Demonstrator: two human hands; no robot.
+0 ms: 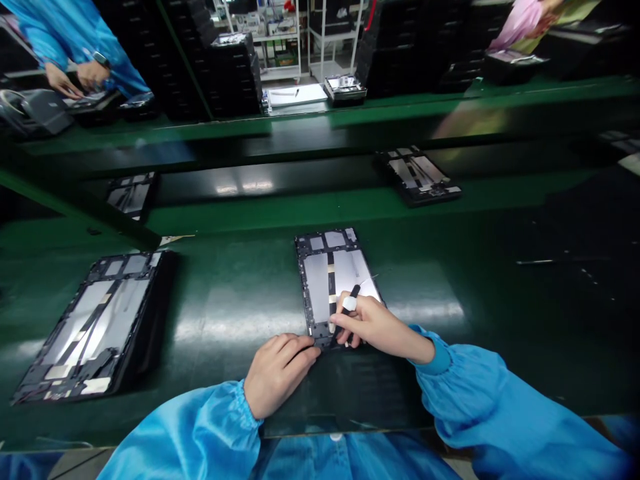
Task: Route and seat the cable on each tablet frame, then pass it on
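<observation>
In front of me an opened tablet (315,280) lies on the green bench, its silver inner plates and a dark ribbon cable (331,270) exposed. My left hand (280,370) has its fingers bent together at the tablet's lower left corner, gripping the edge there. Over the tablet's lower part, my right hand (373,323) pinches a slim black hand tool (355,291) like a pen or tweezers; its exact kind is unclear. The tool points down at the lower edge, where my fingers partly hide its tip. A white wrap (349,303) sits on one right finger.
Another opened tablet (107,313) lies at left, raised on a dark block. Two more tablets (417,175) (131,195) lie farther back. A green post (100,213) slants in from the left. Across the bench stand black tray stacks (233,73) and a co-worker's hands (93,75).
</observation>
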